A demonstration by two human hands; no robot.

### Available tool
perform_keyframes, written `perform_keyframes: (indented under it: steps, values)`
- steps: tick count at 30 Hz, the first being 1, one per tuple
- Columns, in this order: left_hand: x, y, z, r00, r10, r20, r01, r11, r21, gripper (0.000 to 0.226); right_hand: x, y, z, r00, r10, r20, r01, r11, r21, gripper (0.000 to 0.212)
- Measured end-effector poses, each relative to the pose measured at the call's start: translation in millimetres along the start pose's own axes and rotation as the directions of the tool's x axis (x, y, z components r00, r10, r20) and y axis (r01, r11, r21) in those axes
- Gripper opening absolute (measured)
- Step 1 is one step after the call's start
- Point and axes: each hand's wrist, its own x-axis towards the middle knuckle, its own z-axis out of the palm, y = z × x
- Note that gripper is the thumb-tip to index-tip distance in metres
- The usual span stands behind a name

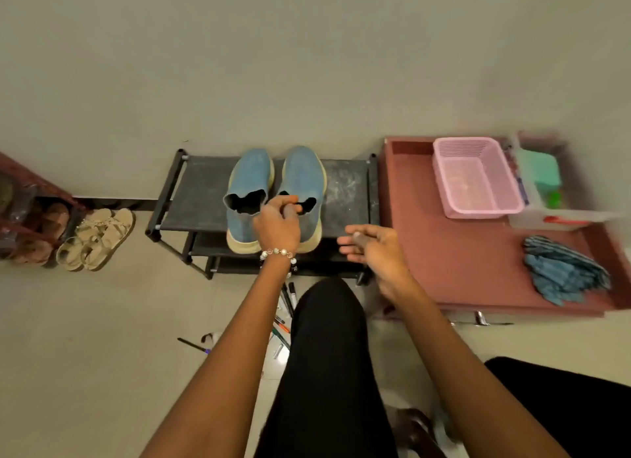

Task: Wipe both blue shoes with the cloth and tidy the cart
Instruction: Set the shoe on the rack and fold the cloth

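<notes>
Two blue slip-on shoes stand side by side, toes toward the wall, on the top shelf of a low black rack (345, 191). My left hand (278, 223) pinches the collar of the right blue shoe (304, 181), between the two openings. Beside it, the left blue shoe (249, 181) is untouched. My right hand (370, 249) hovers with relaxed fingers, holding nothing, between the rack and the red-brown cart (461, 259). On the cart's near right corner lies a blue-grey striped cloth (563, 269).
A pink plastic basket (476, 177) and a clear bin (546, 191) with green items sit at the back of the cart. Beige sandals (97, 239) lie on the floor at left beside a dark red shoe stand (24, 215). Several pens (285, 317) are scattered by my knee.
</notes>
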Motion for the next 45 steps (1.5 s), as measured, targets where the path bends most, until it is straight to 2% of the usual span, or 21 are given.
perform_keyframes:
  steps: [2,6,8,9,11,13,15,21,23,26,27,30,32,33,35,38,40,41,42,45]
  values:
    - [-27,13,32,0.989,0.025,0.144,-0.020,0.999,-0.038,0.022,-7,7,-49,0.994,-0.002,-0.106,0.002,1.000,0.000,0.023]
    - [-88,41,96,0.924,0.026,0.382,0.002,0.997,-0.074,0.021,-21,28,-149,0.948,-0.014,-0.319,-0.011,0.997,-0.076,0.019]
    - [-113,49,128,0.882,0.002,0.472,0.025,0.998,-0.052,0.020,-26,42,-198,0.869,-0.084,-0.487,-0.039,0.971,-0.237,0.018]
    - [-124,52,143,0.856,-0.008,0.517,0.031,0.999,-0.036,0.020,-28,50,-223,0.806,-0.129,-0.578,-0.076,0.945,-0.317,0.019]
    - [-142,54,171,0.802,-0.025,0.597,0.018,1.000,0.018,0.020,-33,61,-265,0.681,-0.194,-0.707,-0.122,0.921,-0.370,0.024]
    - [-154,53,197,0.765,-0.040,0.643,-0.004,0.998,0.067,0.019,-30,72,-302,0.604,-0.238,-0.761,-0.144,0.906,-0.398,0.026]
    - [-161,49,221,0.742,-0.057,0.668,-0.019,0.994,0.105,0.018,-22,86,-334,0.575,-0.267,-0.773,-0.186,0.878,-0.441,0.030]
    - [-165,44,273,0.695,-0.091,0.713,-0.036,0.986,0.160,0.017,15,125,-376,0.665,-0.338,-0.666,-0.257,0.734,-0.629,0.045]
    - [-164,44,285,0.684,-0.083,0.725,-0.067,0.982,0.176,0.021,24,127,-382,0.683,-0.316,-0.658,-0.319,0.682,-0.659,0.050]
    - [-162,48,292,0.680,-0.067,0.730,-0.108,0.976,0.189,0.029,32,125,-386,0.685,-0.248,-0.685,-0.360,0.703,-0.614,0.036]
    - [-163,51,291,0.678,-0.067,0.732,-0.113,0.975,0.194,0.030,32,124,-387,0.675,-0.248,-0.695,-0.316,0.754,-0.576,0.031]
    - [-166,58,289,0.681,-0.017,0.732,-0.156,0.974,0.167,0.023,20,110,-383,0.663,-0.244,-0.708,-0.065,0.923,-0.379,0.022]
    - [-173,72,280,0.687,0.057,0.725,-0.234,0.961,0.147,0.011,3,91,-372,0.677,-0.275,-0.682,0.064,0.946,-0.318,0.018]
    - [-177,81,273,0.681,0.101,0.726,-0.290,0.947,0.139,0.016,-6,81,-366,0.689,-0.291,-0.663,0.115,0.948,-0.296,0.017]
    - [-186,100,258,0.623,0.236,0.746,-0.433,0.898,0.077,0.041,-30,61,-350,0.715,-0.318,-0.623,0.215,0.948,-0.237,0.015]
    - [-199,126,231,0.446,0.444,0.777,-0.679,0.733,-0.029,0.080,-72,32,-326,0.733,-0.393,-0.555,0.340,0.919,-0.200,0.015]
    - [-208,142,210,0.332,0.498,0.801,-0.733,0.670,-0.113,0.085,-97,12,-315,0.745,-0.445,-0.497,0.396,0.894,-0.208,0.016]
    - [-213,149,199,0.320,0.511,0.798,-0.694,0.700,-0.170,0.078,-109,2,-312,0.757,-0.460,-0.463,0.417,0.887,-0.200,0.015]
    - [-217,156,187,0.338,0.519,0.785,-0.627,0.746,-0.223,0.066,-120,-7,-309,0.768,-0.477,-0.427,0.439,0.878,-0.192,0.013]
    - [-222,168,158,0.483,0.536,0.692,-0.505,0.816,-0.280,0.022,-145,-25,-300,0.776,-0.500,-0.386,0.507,0.857,-0.091,0.022]
